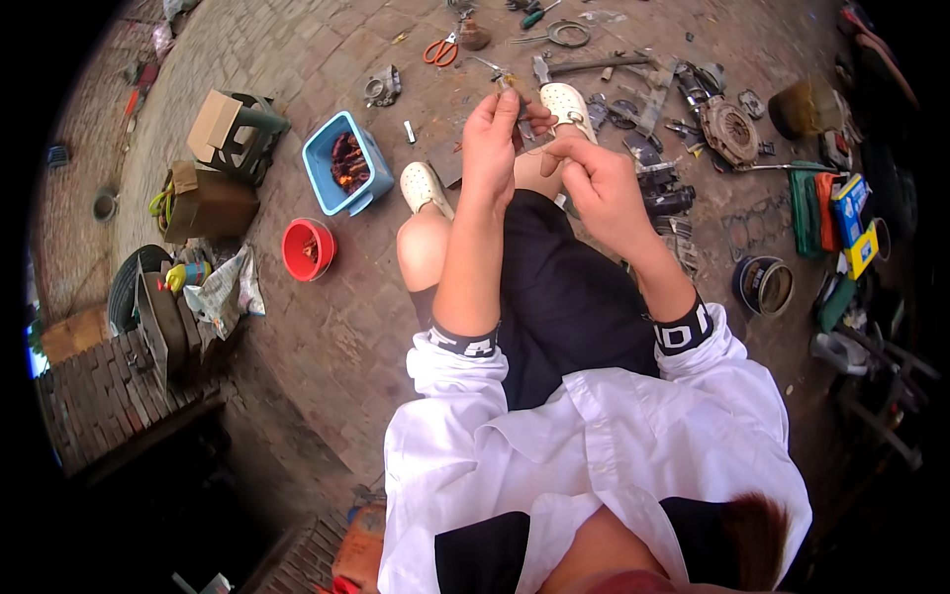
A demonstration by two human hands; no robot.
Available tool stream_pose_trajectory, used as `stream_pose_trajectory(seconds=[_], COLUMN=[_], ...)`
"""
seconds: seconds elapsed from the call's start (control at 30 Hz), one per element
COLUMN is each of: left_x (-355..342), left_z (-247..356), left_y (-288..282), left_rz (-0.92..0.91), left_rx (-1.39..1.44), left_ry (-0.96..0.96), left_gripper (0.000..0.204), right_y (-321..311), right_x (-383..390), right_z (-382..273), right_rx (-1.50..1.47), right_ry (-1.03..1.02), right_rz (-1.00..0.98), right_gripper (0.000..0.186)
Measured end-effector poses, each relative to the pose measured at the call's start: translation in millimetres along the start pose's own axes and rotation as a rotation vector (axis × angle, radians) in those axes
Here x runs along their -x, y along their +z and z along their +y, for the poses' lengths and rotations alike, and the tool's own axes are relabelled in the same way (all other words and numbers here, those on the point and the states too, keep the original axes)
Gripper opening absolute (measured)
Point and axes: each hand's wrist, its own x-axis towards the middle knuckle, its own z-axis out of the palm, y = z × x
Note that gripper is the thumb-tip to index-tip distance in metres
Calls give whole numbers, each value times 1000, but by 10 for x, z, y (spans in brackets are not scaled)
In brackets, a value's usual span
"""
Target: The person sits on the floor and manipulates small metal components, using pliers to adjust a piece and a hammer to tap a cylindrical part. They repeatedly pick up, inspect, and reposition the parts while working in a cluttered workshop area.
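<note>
My left hand (490, 144) is raised over my lap, its thumb and fingers closed on a small metal part (518, 107) with a yellowish top; its exact shape is hard to tell. Just below and to its right is my right hand (594, 188), index finger bent toward the left hand and the other fingers curled; whatever it grips, if anything, is hidden. Beyond them on the paving lie a hammer (594, 65), orange-handled scissors (440, 49) and assorted metal parts. A cream clog (564, 104) on my foot sits just behind the held part.
A blue tub (322, 185) of dark reddish material, a red bucket (302, 259), boxes (208, 208) and a sack (223, 297) stand at left. At right are a clutch cover (727, 134), gaskets, a metal can (762, 287) and colored packages (846, 223). My knees and feet are between.
</note>
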Motion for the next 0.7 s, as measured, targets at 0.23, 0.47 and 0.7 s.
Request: stream_pose_trajectory(seconds=[0.23, 0.47, 0.7], left_x=[12, 30, -38], left_z=[-33, -6, -4], left_y=[53, -19, -202], left_rz=[71, 128, -126], left_rx=[44, 283, 511], left_ry=[76, -98, -274], left_gripper=[25, 24, 22], right_y=[149, 161, -10], right_x=[26, -15, -148], right_z=[-97, 3, 70], right_rx=[13, 92, -759], right_ry=[-138, -275, 286], right_rz=[104, 55, 44], right_gripper=[11, 17, 24])
